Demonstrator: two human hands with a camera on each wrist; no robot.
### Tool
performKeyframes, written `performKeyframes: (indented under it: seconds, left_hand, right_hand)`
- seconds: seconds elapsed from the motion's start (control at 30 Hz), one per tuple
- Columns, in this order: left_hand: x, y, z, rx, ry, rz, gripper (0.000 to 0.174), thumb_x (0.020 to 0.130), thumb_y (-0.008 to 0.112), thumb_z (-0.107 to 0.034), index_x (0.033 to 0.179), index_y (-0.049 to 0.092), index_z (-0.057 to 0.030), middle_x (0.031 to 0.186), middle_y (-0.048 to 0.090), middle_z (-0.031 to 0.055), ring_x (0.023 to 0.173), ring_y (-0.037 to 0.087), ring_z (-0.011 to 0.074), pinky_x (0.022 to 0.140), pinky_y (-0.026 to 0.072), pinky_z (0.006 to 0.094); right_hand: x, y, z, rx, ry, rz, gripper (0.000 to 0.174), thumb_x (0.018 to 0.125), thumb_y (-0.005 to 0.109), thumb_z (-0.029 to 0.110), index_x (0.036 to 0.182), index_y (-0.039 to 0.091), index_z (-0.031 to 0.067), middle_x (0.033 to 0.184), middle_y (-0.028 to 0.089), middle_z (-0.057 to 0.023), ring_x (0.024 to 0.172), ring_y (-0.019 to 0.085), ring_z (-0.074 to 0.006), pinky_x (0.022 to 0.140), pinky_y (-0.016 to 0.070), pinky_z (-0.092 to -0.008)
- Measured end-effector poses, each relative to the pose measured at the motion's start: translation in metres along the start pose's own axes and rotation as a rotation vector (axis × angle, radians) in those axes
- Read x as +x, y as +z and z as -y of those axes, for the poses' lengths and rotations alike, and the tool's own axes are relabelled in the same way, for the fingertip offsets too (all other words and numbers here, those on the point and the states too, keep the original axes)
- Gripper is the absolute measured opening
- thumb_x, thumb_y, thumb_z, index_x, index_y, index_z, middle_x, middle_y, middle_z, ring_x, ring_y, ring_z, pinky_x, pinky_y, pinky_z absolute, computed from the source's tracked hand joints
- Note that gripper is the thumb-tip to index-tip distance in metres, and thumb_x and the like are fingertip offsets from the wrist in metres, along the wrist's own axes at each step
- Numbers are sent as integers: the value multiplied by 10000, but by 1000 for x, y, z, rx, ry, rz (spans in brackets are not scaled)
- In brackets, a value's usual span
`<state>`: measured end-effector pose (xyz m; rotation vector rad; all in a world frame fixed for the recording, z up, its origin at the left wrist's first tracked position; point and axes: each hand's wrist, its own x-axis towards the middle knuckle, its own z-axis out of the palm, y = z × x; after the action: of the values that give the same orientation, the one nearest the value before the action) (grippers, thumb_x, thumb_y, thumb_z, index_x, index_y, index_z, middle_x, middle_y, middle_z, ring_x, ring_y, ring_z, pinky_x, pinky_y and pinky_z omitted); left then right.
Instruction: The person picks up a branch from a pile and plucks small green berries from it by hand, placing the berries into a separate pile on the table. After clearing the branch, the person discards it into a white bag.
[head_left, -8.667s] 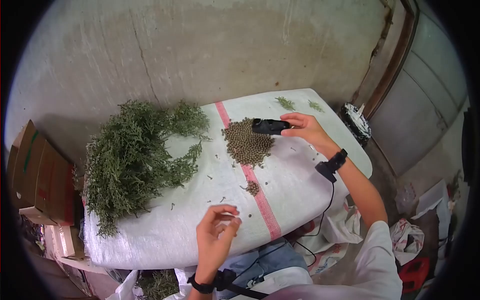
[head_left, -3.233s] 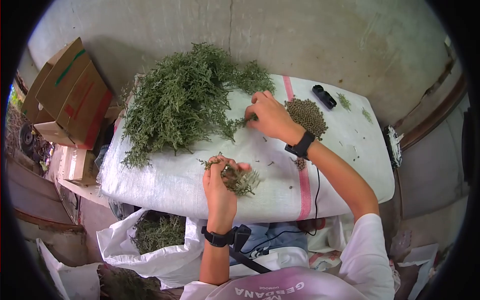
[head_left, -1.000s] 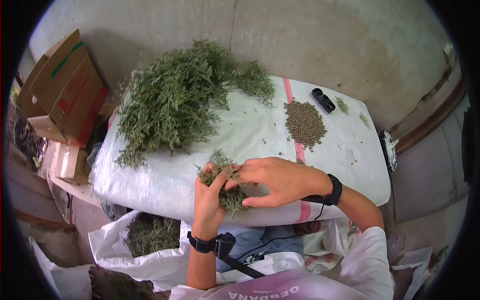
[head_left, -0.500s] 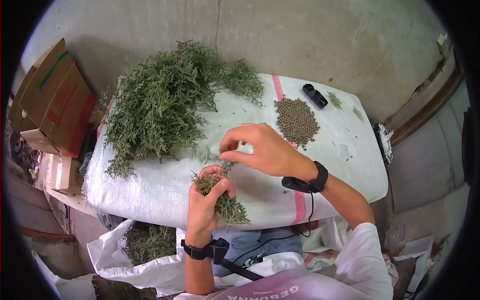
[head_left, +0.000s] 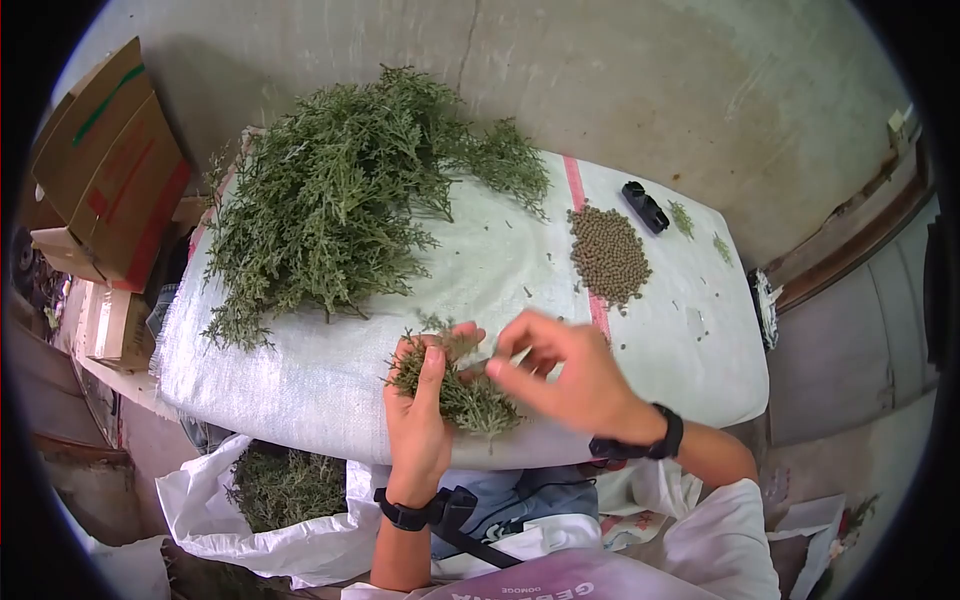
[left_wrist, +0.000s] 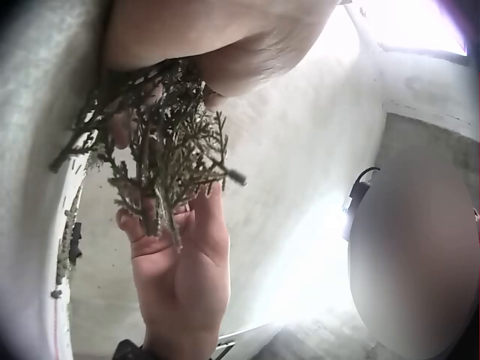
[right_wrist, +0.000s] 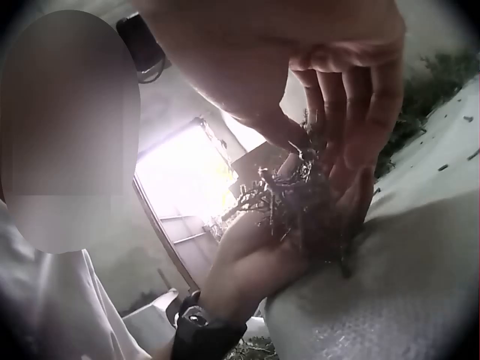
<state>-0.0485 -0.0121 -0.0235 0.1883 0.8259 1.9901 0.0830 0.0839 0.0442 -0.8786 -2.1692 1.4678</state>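
My left hand (head_left: 420,425) holds a small bunch of green scale-leaved sprigs (head_left: 475,405) over the front edge of the white woven sack. Its thumb lies across the stems. Close to its right side, my right hand (head_left: 580,375) pinches a thin strand of the bunch between thumb and bent forefinger. In the left wrist view the sprigs (left_wrist: 169,142) hang between both hands, woody ends sticking out. The right wrist view shows the right thumb tip at the sprigs (right_wrist: 300,202), partly in shadow. A large heap of similar green sprigs (head_left: 320,200) lies behind the left hand.
Small round brown balls (head_left: 608,255) lie piled at the sack's (head_left: 690,370) pink stripe, beside a black case-like object (head_left: 645,207). Two loose sprigs lie farther right. Below, an open white bag (head_left: 200,530) contains greenery. A cardboard box (head_left: 120,190) stands left.
Earlier the right hand held the black object by the balls; it now lies there released. The left hand has taken up sprigs. Lately the right hand moved from above the bunch to its right side.
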Motion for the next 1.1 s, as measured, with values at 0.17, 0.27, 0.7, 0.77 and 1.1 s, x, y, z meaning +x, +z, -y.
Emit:
performKeyframes:
  seconds: [0.17,0.27,0.7,0.77,1.1]
  left_hand:
    - [1,-13,5,60,34,55,107,1013,576,-105,1013,483,-51,971,681,122,890,671,198,834,560,354]
    - [3,-14,2,145,101,46,103,1012,569,-98,1001,473,-62,984,677,125,893,675,203,833,560,360]
    - [-7,-13,-9,-35,29,18,120,931,598,-51,992,499,-82,657,382,-27,569,431,111,636,461,314]
    - [-7,-14,-10,-39,-24,41,126,924,598,-43,985,495,-82,643,377,-31,550,416,108,624,448,310]
    - [-7,-10,-4,-93,13,49,150,942,631,-58,913,488,-90,662,405,-18,595,444,119,637,450,317]
  right_hand:
    - [5,14,-2,-498,-229,124,202,891,723,158,1049,684,39,787,732,-50,620,661,-85,571,513,-266]
    - [27,1,18,-566,-322,217,220,870,747,178,1046,717,50,720,717,-41,591,654,-97,554,503,-270]
    - [177,28,70,-561,-307,-144,409,817,780,374,1008,717,17,686,685,-47,596,616,-115,576,469,-300]
    - [176,15,66,-466,-386,-138,374,835,764,337,994,707,3,722,688,-42,609,610,-101,562,459,-286]
    - [78,-72,38,156,-11,-196,210,952,611,137,1133,626,33,1002,678,-24,764,641,-102,639,496,-259]
